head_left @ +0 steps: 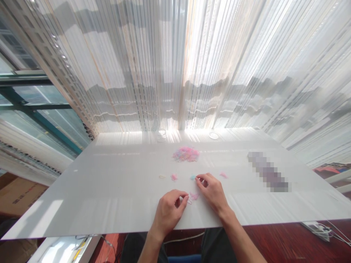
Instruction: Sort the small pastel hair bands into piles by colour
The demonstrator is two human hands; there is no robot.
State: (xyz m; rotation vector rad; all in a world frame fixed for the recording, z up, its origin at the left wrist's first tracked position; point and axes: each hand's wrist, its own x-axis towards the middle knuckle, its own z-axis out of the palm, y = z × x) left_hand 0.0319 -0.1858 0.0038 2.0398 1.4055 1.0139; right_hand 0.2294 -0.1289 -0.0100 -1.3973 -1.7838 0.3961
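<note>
Low over the near part of the white table, my left hand (170, 211) is closed in a pinch on a pale pink rubber band (189, 201). My right hand (211, 188) reaches farther forward, thumb and fingertip pinched together at a little clump of teal rubber bands (192, 177). Between the hands lies a loose group of pink rubber bands (194, 196). Left of the teal clump are a small pink clump (174, 177) and a pale yellow band (162, 176). Another pink clump (224, 175) sits right of my right hand.
Beyond the hands, a large heap of mixed pastel bands (186, 154) rests on the white table (115, 190). A pixelated long object (267, 171) lies at the right. Two round cable-hole covers are at the back edge, before a striped sheer curtain (170, 65). A cardboard box (23, 193) stands left.
</note>
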